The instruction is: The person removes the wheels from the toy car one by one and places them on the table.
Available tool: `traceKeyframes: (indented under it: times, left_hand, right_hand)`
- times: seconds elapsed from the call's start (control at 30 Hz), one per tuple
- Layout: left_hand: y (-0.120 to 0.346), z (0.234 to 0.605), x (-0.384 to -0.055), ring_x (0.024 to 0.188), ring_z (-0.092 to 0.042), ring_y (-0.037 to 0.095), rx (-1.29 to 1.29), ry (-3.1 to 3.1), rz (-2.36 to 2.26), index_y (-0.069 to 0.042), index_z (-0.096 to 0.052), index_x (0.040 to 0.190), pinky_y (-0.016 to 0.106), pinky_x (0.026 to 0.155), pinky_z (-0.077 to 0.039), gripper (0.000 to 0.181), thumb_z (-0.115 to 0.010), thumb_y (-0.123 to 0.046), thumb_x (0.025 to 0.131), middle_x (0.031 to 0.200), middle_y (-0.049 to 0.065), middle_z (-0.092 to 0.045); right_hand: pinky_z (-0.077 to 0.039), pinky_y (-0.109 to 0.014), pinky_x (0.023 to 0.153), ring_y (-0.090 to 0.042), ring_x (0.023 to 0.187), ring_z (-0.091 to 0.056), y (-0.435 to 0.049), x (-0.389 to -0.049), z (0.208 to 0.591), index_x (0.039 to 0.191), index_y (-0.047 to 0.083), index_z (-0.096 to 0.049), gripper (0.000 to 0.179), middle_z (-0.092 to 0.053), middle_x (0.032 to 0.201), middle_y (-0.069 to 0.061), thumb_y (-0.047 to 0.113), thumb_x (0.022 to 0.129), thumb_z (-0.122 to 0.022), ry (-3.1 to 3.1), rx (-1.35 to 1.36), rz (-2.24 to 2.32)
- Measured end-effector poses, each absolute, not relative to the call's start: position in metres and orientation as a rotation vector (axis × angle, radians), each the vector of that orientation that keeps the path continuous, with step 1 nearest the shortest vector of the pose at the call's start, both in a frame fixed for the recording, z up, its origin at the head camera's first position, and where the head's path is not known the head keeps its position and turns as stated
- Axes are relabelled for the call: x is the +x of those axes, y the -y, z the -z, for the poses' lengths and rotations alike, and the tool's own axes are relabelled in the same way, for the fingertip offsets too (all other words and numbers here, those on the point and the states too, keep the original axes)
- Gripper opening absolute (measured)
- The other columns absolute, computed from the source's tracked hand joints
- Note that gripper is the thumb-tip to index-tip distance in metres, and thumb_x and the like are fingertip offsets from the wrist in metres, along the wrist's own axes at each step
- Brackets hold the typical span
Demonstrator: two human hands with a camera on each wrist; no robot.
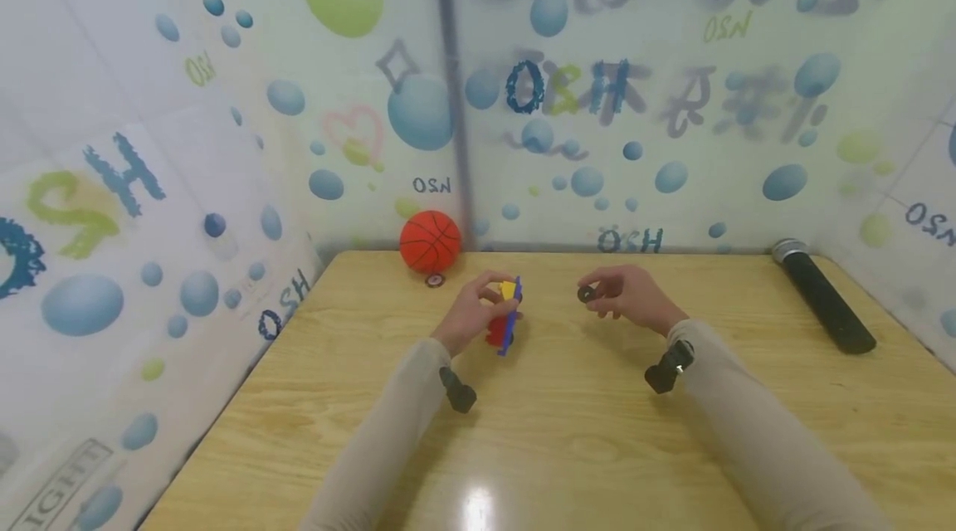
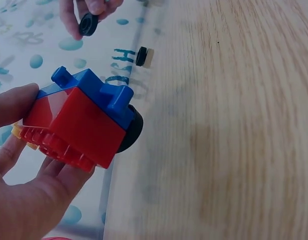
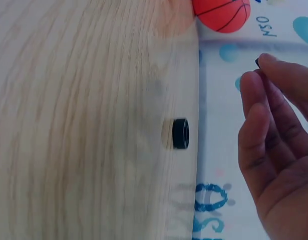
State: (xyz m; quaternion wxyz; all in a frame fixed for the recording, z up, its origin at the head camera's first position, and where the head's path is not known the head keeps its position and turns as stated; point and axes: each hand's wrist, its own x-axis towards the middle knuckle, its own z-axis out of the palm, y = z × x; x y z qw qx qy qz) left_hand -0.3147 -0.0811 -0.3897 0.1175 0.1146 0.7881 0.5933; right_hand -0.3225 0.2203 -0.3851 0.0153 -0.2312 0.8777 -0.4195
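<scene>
"How many things can you count from here?"

"Two hands. The left hand (image 1: 473, 311) has one toy car (image 2: 87, 126), thumb on one side and fingers on the other, held up over the table (image 1: 582, 448). The right hand (image 1: 631, 296) pinches one little wheel (image 1: 586, 294) by the fingertips, with its other fingers loosely bent."

"Any more wheels?"

"One loose wheel (image 3: 181, 133) stands on its edge near the wall (image 1: 523, 199). I see at least one on the car too. Then one ball (image 1: 430, 241), one microphone (image 1: 829, 299), and a black gadget on each wrist."

"What's by the ball?"

"A small round thing (image 1: 435, 280). I can't tell what it is."

"And the room?"

"The table is pale wood with wavy lines, and a bright light shines on it. The walls are whitish, with blue and green dots and backwards letters."

"What is everything like?"

"The car is shiny and blocky: red, blue and a bit of yellow, with bumps. The wheels are black and round. The ball is red-orange with dark lines. The microphone is long and black, with a silvery round head."
</scene>
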Motion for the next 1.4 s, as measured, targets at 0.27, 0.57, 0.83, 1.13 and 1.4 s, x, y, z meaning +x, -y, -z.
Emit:
traceKeyframes:
  times: [0.27, 0.57, 0.83, 1.13, 1.4]
  left_hand:
    - [0.082, 0.388, -0.315, 0.102, -0.075, 0.031, 0.364, -2.308, -1.727, -0.027, -0.057, 0.133, 0.027, 0.070, -0.053, 0.037, -0.067, -0.023, 0.097, 0.116, 0.017, -0.060]
    - [0.082, 0.388, -0.314, 0.103, -0.074, 0.033, 0.365, -2.311, -1.720, -0.025, -0.056, 0.134, 0.027, 0.069, -0.053, 0.037, -0.066, -0.022, 0.098, 0.116, 0.017, -0.060]
    - [0.081, 0.387, -0.312, 0.104, -0.073, 0.035, 0.360, -2.292, -1.733, -0.026, -0.057, 0.134, 0.027, 0.069, -0.053, 0.038, -0.066, -0.021, 0.097, 0.117, 0.019, -0.060]
    - [0.081, 0.388, -0.313, 0.108, -0.072, 0.038, 0.360, -2.287, -1.732, -0.025, -0.055, 0.137, 0.027, 0.068, -0.051, 0.041, -0.066, -0.023, 0.097, 0.119, 0.019, -0.060]
    - [0.081, 0.388, -0.315, 0.104, -0.074, 0.033, 0.365, -2.306, -1.713, -0.026, -0.056, 0.135, 0.027, 0.069, -0.052, 0.039, -0.066, -0.023, 0.097, 0.116, 0.017, -0.060]
  right_hand:
    - [-0.057, -0.031, 0.059, -0.022, 0.069, -0.070, -0.238, -0.327, 0.388, 0.125, 0.001, -0.066, 0.038, -0.074, 0.087, -0.017, 0.005, 0.088, -0.073, -2.801, -0.602, 1.231]
    - [-0.055, -0.033, 0.060, -0.023, 0.068, -0.068, -0.243, -0.330, 0.387, 0.126, -0.001, -0.065, 0.039, -0.074, 0.087, -0.019, 0.007, 0.089, -0.071, -2.799, -0.526, 1.102]
    - [-0.048, -0.029, 0.060, -0.019, 0.067, -0.063, -0.243, -0.338, 0.390, 0.119, 0.001, -0.070, 0.034, -0.073, 0.086, -0.016, 0.009, 0.086, -0.075, -2.874, -0.464, 0.954]
    - [-0.046, -0.028, 0.061, -0.019, 0.072, -0.060, -0.244, -0.346, 0.394, 0.120, 0.004, -0.071, 0.037, -0.071, 0.092, -0.016, 0.010, 0.083, -0.076, -2.875, -0.346, 0.912]
    - [-0.044, -0.028, 0.061, -0.017, 0.070, -0.055, -0.242, -0.350, 0.398, 0.122, 0.006, -0.071, 0.039, -0.070, 0.091, -0.013, 0.012, 0.083, -0.075, -2.856, -0.304, 0.943]
